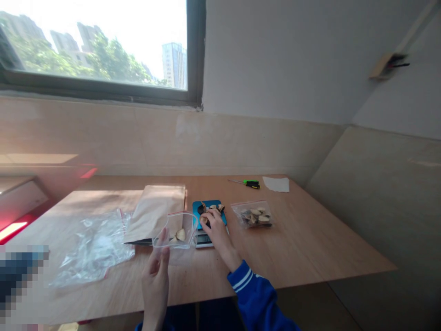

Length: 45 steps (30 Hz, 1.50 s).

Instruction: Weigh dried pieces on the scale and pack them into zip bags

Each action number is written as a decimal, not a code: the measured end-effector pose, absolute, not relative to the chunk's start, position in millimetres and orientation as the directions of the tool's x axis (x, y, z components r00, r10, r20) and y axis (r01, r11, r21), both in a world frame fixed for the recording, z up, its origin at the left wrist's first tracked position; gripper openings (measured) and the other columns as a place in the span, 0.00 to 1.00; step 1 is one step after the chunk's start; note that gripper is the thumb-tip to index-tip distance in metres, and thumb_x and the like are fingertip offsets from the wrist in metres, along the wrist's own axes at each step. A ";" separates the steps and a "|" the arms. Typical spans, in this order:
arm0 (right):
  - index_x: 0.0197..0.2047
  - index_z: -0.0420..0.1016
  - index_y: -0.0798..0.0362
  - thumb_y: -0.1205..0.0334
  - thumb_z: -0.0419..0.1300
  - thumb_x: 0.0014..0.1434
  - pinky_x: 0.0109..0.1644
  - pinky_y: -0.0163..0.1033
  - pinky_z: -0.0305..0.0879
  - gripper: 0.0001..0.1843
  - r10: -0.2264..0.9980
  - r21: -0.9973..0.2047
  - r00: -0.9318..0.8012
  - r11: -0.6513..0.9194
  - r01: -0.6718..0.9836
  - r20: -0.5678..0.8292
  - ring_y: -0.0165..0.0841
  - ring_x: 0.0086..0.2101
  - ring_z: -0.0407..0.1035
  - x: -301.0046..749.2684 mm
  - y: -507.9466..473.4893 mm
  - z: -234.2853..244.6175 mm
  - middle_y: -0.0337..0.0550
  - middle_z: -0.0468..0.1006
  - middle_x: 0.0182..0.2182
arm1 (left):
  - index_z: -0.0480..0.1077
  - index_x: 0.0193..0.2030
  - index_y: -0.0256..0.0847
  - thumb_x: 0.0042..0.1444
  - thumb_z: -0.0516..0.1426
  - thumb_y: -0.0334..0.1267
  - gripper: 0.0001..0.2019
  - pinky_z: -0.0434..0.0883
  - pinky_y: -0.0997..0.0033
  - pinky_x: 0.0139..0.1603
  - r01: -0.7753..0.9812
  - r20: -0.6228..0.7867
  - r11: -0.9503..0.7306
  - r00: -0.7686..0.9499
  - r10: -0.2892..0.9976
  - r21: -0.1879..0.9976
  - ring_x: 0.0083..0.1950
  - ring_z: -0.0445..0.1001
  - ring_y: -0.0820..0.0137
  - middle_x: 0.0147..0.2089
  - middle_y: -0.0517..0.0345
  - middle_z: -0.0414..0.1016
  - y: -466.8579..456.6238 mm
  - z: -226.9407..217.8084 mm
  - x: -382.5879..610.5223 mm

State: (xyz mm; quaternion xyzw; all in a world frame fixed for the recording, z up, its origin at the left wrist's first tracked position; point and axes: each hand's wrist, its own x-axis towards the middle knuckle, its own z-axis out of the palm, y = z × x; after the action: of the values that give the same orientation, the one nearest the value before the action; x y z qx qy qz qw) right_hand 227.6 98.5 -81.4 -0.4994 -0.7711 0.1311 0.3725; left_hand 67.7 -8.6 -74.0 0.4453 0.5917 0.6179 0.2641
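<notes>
My left hand holds a clear zip bag upright by its left side, with the thumb and fingers closed on the plastic. A few pale dried mushrooms lie inside it. Just right of the bag is a small digital scale with a blue top and more dried mushrooms on it, dark outside and cream inside. Over the scale, my right hand has its fingers closed round a dried mushroom. Its fingers partly cover the scale's top, and the display's reading is too small to make out.
A filled zip bag of dried mushrooms lies right of the scale. To the left are a brown paper bag and a pile of clear plastic bags. Screwdrivers and a white paper piece lie near the wall.
</notes>
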 end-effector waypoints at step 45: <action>0.58 0.69 0.51 0.59 0.62 0.57 0.58 0.51 0.55 0.25 0.956 -0.511 -0.160 0.267 0.817 0.245 0.47 0.55 0.61 246.3 144.1 -81.3 0.55 0.71 0.53 | 0.64 0.62 0.48 0.60 0.53 0.51 0.25 0.52 0.62 0.69 0.088 0.209 -0.190 -0.463 0.861 0.978 0.69 0.55 0.63 0.64 0.57 0.65 -8.0 -84.0 70.1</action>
State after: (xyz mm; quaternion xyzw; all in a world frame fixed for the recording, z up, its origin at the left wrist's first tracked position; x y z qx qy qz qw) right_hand 246.3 144.1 -81.3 -0.5910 -0.7501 0.1309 0.2664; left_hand 70.1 -8.0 -84.0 0.4226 0.5615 0.6452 0.2999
